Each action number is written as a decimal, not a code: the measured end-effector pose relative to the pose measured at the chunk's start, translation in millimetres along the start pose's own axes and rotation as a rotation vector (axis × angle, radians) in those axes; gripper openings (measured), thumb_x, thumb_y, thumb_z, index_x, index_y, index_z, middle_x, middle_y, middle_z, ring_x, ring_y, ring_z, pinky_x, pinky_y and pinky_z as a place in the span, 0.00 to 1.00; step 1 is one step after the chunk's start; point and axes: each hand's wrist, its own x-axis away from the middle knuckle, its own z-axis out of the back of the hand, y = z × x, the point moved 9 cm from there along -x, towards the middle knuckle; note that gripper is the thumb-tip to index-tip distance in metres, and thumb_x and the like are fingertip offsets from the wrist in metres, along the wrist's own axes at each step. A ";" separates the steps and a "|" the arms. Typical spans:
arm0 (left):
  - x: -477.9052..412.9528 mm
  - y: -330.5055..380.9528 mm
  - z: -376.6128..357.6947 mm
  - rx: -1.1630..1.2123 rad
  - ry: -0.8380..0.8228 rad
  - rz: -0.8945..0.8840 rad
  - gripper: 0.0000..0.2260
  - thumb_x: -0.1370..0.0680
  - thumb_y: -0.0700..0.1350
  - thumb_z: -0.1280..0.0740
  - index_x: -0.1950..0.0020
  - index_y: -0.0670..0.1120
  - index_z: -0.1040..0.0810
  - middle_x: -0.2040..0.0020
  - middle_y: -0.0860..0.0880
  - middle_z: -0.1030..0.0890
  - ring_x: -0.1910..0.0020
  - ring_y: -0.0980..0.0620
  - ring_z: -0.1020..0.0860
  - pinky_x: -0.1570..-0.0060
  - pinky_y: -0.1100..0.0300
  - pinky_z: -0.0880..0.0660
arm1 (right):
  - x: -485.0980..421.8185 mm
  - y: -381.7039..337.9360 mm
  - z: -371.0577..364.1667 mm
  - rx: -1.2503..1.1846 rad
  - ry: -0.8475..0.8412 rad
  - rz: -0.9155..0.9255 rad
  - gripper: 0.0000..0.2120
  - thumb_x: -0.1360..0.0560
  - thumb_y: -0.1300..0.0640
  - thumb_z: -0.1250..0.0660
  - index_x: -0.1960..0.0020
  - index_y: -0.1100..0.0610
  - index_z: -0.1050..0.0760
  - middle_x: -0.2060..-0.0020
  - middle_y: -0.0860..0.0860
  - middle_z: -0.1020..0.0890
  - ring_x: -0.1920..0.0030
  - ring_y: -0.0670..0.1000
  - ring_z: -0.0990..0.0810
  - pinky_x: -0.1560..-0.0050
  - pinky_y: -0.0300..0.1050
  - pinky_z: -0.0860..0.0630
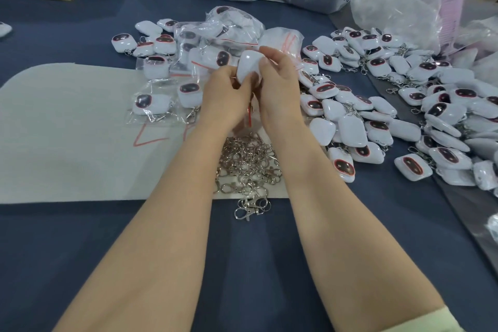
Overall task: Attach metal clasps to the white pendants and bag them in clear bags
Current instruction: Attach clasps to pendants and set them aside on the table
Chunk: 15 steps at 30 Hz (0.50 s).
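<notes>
White rounded plastic pendant is pinched by both your left hand and right hand, above the silver metal clasps, likely steadied for fitting.

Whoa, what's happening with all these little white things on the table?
A person's left hand and right hand both grip one white pendant, held up over a pile of metal clasps. Whether a clasp is on it yet is hidden behind the hands. Finished ones in clear bags lie to the left, and a big heap of loose pendants waits on the right.
</notes>
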 end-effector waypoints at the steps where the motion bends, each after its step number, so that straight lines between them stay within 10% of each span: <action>1: 0.3 -0.2 0.4 0.014 -0.002 0.002 0.06 0.21 0.46 0.36 0.56 0.45 0.27 0.66 0.51 0.25 0.66 0.52 0.27 0.60 0.55 0.28 | 0.1 -3.9 1.5 0.090 0.000 0.046 0.09 0.20 0.65 0.42 0.45 0.55 0.28 0.55 0.52 0.21 0.63 0.43 0.21 0.60 0.38 0.24; 5: 1.1 1.4 7.6 0.041 0.043 -0.011 0.08 0.22 0.38 0.38 0.45 0.46 0.23 0.55 0.48 0.19 0.52 0.48 0.20 0.48 0.53 0.24 | 3.4 -8.5 -2.4 0.422 -0.077 0.143 0.08 0.23 0.63 0.36 0.45 0.54 0.27 0.50 0.54 0.18 0.50 0.50 0.19 0.44 0.49 0.22; 15: 0.5 -10.2 15.3 0.189 0.171 0.107 0.08 0.20 0.48 0.39 0.44 0.47 0.25 0.54 0.55 0.23 0.52 0.56 0.24 0.49 0.64 0.29 | 4.7 -5.0 0.9 0.236 -0.091 0.069 0.14 0.23 0.67 0.39 0.54 0.48 0.25 0.64 0.53 0.19 0.68 0.49 0.22 0.66 0.41 0.24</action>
